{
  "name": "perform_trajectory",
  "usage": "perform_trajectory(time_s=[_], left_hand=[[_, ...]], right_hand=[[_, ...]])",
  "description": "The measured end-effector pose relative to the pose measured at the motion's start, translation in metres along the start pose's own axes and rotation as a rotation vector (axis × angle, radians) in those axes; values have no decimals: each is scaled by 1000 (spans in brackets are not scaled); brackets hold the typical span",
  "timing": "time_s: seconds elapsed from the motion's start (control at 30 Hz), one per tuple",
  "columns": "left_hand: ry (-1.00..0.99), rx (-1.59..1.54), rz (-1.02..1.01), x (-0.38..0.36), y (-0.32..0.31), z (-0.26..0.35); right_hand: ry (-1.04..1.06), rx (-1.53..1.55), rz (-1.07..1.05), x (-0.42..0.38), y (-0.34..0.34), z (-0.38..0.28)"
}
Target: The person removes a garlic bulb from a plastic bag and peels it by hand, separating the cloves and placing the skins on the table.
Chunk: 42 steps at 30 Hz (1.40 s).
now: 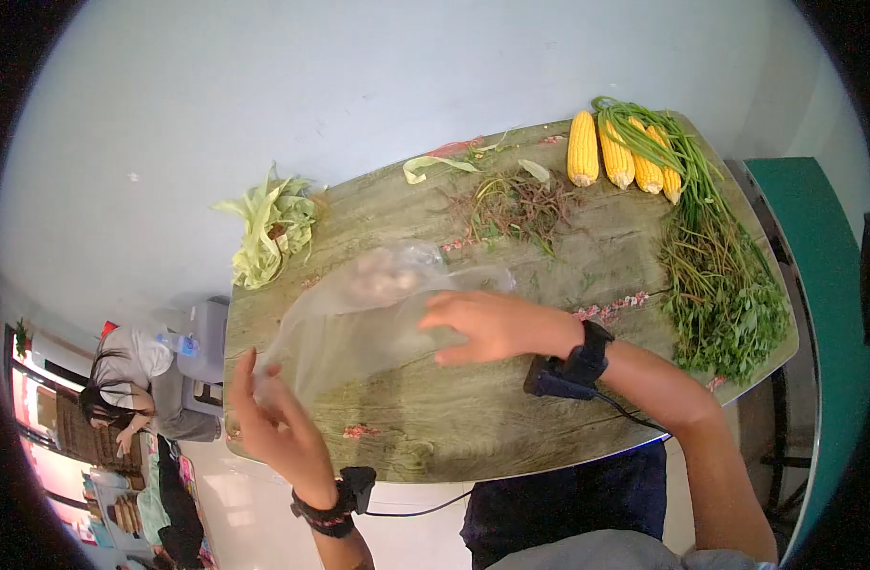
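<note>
A clear plastic bag (345,328) lies across the table, with pale roundish things (383,275) inside its far end; the film blurs what they are. At the bag's near left end is my left hand (281,432), its fingers closing on the edge of the film. My right hand (487,325) is over the bag's right side, fingers stretched out and apart, nothing gripped. Beyond the bag lies a heap of thin brownish roots and stems (520,204).
Peeled corn cobs (583,150) and long green beans (696,176) lie at the far right, above bunched leafy greens (729,304). Corn husks (275,228) sit at the left edge. A wall borders the table (435,427). Another person (136,375) is at far left.
</note>
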<state>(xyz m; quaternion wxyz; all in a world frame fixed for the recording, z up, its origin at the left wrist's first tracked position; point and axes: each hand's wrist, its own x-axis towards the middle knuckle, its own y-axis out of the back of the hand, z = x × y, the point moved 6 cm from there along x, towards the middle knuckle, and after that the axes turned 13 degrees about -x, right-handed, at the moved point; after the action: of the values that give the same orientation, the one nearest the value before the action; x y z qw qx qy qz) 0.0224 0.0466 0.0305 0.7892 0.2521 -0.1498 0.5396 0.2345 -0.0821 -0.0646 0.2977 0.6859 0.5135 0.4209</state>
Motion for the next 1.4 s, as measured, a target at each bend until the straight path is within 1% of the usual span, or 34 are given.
perform_trajectory(time_s=[0.07,0.17,0.23,0.27,0.3,0.37,0.4,0.47,0.57,0.67,0.77,0.8,0.9,1.0,1.1,1.13,1.23,1.27,1.37,1.4], left_hand=[[-436,444,9,-15,-20,39],[-788,577,20,-32,-48,31],[-611,370,-647,-51,-86,-4],[-748,326,-717,-65,-104,5],[-883,278,-787,-76,-121,14],[-712,346,-744,-55,-131,-14],[-628,376,-726,-42,-135,-29],[-487,456,-621,-11,-139,-50],[-348,476,-547,20,-147,-109],[-283,547,-700,17,-150,-133],[-197,493,-760,20,-148,-143],[-237,505,-750,21,-148,-149],[-167,569,-731,26,-148,-152],[-108,707,-646,40,-137,-176],[-239,656,-530,62,-118,-219],[-203,663,-479,69,-114,-224],[-111,844,-428,84,-101,-241],[-80,855,-401,89,-96,-248],[-100,992,-480,110,-84,-283],[1,1003,-406,106,-79,-259]], right_hand=[[-40,-39,151,8,20,-13],[-291,157,165,41,-5,14],[-331,119,277,63,-32,43],[-348,97,330,69,-41,53],[-356,-1,318,71,-45,54],[-381,-205,300,68,-47,57],[-387,-223,326,67,-47,60],[-404,-247,370,64,-51,60],[-291,-322,221,65,-51,48],[-130,-307,228,48,-53,31],[-180,28,217,22,-30,10],[-173,94,253,13,-21,4],[-135,322,355,-22,4,-6],[-421,523,310,-63,16,7],[-495,687,349,-99,6,39],[-507,712,348,-107,4,45],[-527,774,358,-120,-2,59],[-520,785,370,-121,-4,62],[-529,777,374,-120,-1,65],[-538,767,370,-119,0,65]])
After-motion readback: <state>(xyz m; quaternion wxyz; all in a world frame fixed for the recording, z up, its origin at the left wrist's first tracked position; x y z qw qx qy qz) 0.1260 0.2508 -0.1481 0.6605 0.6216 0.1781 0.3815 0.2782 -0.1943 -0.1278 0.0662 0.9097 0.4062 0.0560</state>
